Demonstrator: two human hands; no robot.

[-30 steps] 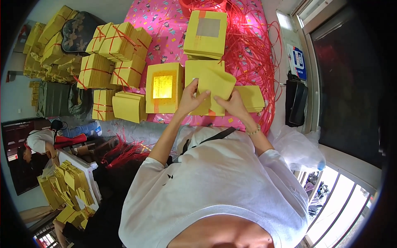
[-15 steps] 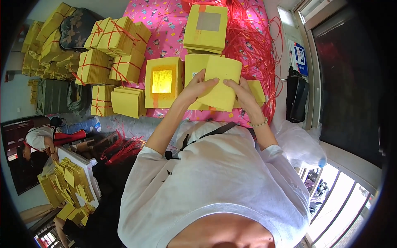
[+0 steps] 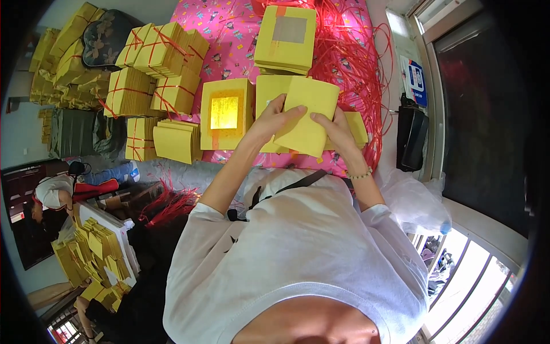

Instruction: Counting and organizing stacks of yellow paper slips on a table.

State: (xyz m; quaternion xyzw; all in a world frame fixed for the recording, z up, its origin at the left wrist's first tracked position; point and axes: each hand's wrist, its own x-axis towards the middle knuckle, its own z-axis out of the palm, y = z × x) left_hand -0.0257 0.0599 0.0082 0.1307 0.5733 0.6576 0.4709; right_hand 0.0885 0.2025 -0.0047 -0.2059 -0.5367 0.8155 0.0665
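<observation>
Between both hands I hold a stack of yellow paper (image 3: pixel 309 117), tilted a little above the table. My left hand (image 3: pixel 277 119) grips its left edge, thumb on top and fingers out of sight behind. My right hand (image 3: pixel 337 129) grips the right edge in the same way. Under and behind it lies another yellow paper stack (image 3: pixel 270 87), partly covered. To the left sits a stack with a shiny gold square (image 3: pixel 225 113) on its top sheet. Farther back stands a taller stack with a silver-grey square (image 3: pixel 289 28).
Tied yellow bundles (image 3: pixel 130 94) with red string are piled on the left. Loose red strips (image 3: pixel 349 51) spread over the pink patterned cloth (image 3: pixel 226 49). A person (image 3: pixel 54 192) is at lower left, near a white table (image 3: pixel 123 235) with yellow paper. A plastic bag (image 3: pixel 415 203) hangs at right.
The held yellow stack has shifted very slightly to the right, with both hands still on it. Little else differs.
</observation>
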